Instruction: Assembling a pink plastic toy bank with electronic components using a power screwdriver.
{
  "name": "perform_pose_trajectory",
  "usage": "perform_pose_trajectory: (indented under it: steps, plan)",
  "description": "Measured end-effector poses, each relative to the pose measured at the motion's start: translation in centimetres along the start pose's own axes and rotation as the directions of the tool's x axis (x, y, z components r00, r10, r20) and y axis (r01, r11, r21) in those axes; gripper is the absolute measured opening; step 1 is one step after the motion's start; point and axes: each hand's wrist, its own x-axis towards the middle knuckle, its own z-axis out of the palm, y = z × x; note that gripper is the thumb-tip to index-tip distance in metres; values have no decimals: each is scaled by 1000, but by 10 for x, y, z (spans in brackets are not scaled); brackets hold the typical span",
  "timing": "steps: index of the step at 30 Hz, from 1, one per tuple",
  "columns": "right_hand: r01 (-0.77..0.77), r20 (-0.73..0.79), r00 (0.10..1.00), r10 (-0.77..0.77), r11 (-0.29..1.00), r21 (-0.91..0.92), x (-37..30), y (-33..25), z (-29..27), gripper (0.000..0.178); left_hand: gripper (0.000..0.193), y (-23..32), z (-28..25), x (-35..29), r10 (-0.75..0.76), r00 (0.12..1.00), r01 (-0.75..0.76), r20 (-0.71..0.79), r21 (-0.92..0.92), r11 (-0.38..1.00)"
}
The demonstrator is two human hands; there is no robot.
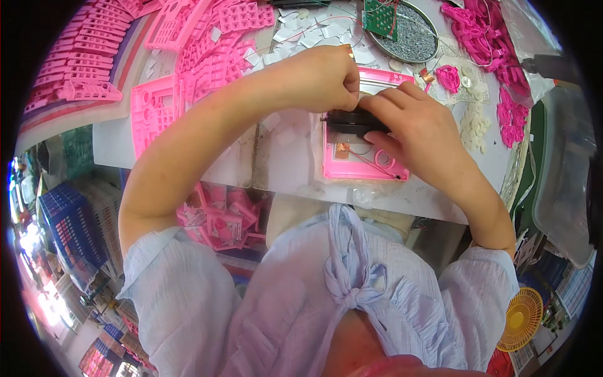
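Note:
On the table in front of me lies a pink plastic case [333,168], its open inside facing up, with thin wires and a small copper-coloured piece [342,151] in it. A black rounded part [348,121] sits over the middle of the case. My right hand [418,122] grips this part from the right, fingers at its far side and thumb at its near side. My left hand [326,78] is closed above the far left of the case, knuckles up. Whatever its fingertips hold is hidden.
Pink plastic casings [213,60] are piled at the left, beside white pieces [308,34]. A round tray [436,38] of small metal parts stands at the back, a green circuit board [380,19] over its edge. Bundles of pink cord [490,38] and small white pieces [475,125] lie right.

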Motion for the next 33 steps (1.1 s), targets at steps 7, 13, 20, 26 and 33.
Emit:
perform_pose_trajectory:
  steps: [7, 13, 20, 26, 33]
  plan:
    - [186, -732, 677, 68, 948, 260, -38, 35, -43, 54, 21, 5, -7, -2, -22, 999, 21, 38, 33, 999]
    - [493, -518, 829, 209, 164, 855, -45, 177, -76, 45, 20, 12, -18, 6, 105, 989, -88, -105, 152, 984]
    - [440, -587, 750, 305, 433, 787, 66, 54, -71, 23, 54, 102, -62, 26, 506, 266, -507, -820, 328, 797]
    - [352, -571, 723, 389, 503, 789, 58, 52, -56, 14, 72, 159, -67, 36, 510, 428, -517, -746, 261, 815]
    - [510, -610, 636, 474, 336, 792, 36, 28, -58, 10, 45, 160, -57, 23, 605, 347, -538, -716, 377, 754]
